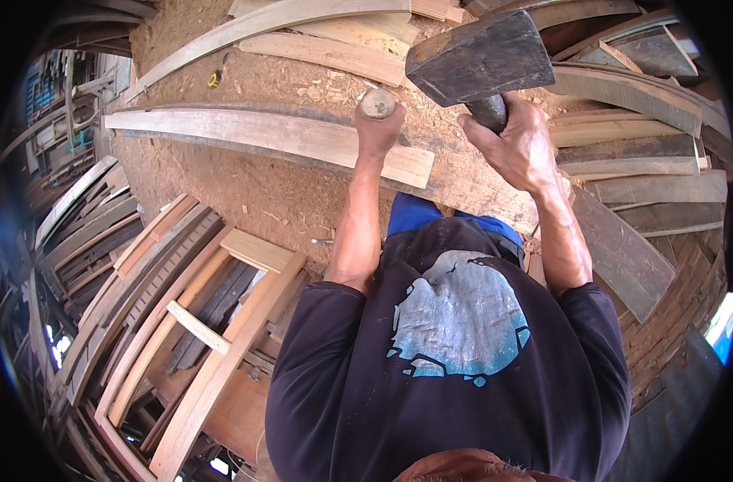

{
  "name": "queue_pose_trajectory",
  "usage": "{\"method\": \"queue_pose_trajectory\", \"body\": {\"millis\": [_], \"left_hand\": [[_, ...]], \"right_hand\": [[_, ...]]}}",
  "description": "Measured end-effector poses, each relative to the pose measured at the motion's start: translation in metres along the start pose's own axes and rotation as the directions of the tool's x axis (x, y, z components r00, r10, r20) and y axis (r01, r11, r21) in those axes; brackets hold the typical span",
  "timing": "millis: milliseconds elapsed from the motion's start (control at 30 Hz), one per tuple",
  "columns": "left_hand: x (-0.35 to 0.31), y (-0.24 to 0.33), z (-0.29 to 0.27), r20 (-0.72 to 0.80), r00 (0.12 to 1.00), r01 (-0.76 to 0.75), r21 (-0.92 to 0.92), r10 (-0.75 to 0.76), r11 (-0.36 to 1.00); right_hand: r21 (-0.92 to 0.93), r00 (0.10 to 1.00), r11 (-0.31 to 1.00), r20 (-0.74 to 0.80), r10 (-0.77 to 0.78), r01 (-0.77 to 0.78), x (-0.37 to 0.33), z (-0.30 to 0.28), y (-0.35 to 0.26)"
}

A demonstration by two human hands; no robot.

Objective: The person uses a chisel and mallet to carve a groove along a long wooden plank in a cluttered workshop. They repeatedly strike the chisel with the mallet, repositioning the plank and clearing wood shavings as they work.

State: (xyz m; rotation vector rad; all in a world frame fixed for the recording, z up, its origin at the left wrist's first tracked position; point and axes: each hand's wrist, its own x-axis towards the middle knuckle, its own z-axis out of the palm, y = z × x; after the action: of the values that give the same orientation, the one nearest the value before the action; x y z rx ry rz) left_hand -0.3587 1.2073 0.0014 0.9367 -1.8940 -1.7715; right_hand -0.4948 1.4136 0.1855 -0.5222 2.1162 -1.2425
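Observation:
In my left hand (376, 138) is what looks like a chisel (377, 104), upright. Only the round butt of its wooden handle shows; my fist hides the blade. The fist is over a long pale board (254, 130), close to the board's right end. My right hand (523, 145) is closed round the short dark handle of a mallet (479, 63). The mallet's blocky, worn dark head is raised, up and to the right of the chisel, apart from it. Beneath the board lies a wider wooden plank (471, 186) strewn with shavings.
Curved pale boards (302, 18) lie on the sawdust-covered ground beyond. Stacked planks (640, 145) crowd the right side. A wooden frame (196, 394) leans among timber at lower left. A small yellow-and-black object (214, 79), perhaps a tape measure, lies at far left.

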Motion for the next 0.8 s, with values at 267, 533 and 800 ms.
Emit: {"method": "queue_pose_trajectory", "body": {"millis": [267, 533, 800], "left_hand": [[0.001, -0.004, -0.002, 0.002, 1.000, -0.027, -0.019, 0.027, 0.999], [-0.002, -0.005, 0.005, 0.090, 0.994, -0.072, 0.025, 0.069, 0.997], [-0.024, 0.004, 0.020, 0.167, 0.976, -0.184, 0.317, 0.137, 0.930]], "right_hand": [[0.030, 0.990, 0.991, -0.058, -0.130, 0.132, -0.005, -0.003, -0.003], [-0.042, 0.986, 0.987, -0.057, -0.159, 0.157, -0.003, 0.002, -0.005], [-0.564, 0.951, 0.786, 0.293, -0.096, 0.253, 0.033, 0.042, 0.051]]}}
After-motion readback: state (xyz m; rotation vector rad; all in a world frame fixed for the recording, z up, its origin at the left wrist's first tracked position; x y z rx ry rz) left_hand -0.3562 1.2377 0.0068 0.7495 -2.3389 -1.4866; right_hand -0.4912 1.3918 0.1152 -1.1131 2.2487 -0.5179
